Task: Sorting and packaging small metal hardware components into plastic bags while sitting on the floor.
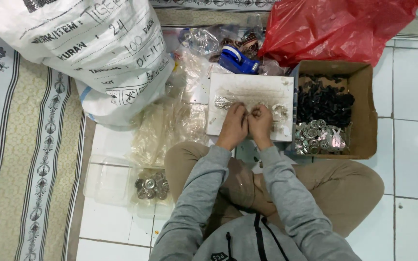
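A grey hooded top point(247, 241) is seen nearest the camera, with tan trousers point(344, 186) on crossed legs on the tiled floor point(412, 96). Both grey sleeves are stretched forward to a white board point(250, 87) laid flat in front of the knees.

The left hand point(233, 126) and the right hand point(261, 124) are held side by side over the near edge of the board, touching each other. The fingers of both are curled in and bunched together at the tips, as if pinched on something small; what is pinched cannot be told, since it is hidden by the fingers. Small silvery parts point(223, 102) are scattered on the board just beyond the hands, to both sides.

A cardboard box point(366, 116) is set right beside the board; black pieces point(325, 101) are heaped in its far half and silvery round caps point(318, 137) in its near half. A red plastic bag point(335, 26) lies behind it. A blue tape dispenser point(238, 60) is placed just beyond the board, among clear plastic. A large white sack point(93, 53) stands to the far left, partly on a patterned mat point(20, 145). Clear plastic bags point(165, 128) are spread between sack and board, and a clear tray point(107, 181) with more round caps point(152, 184) is seen beside the left knee.
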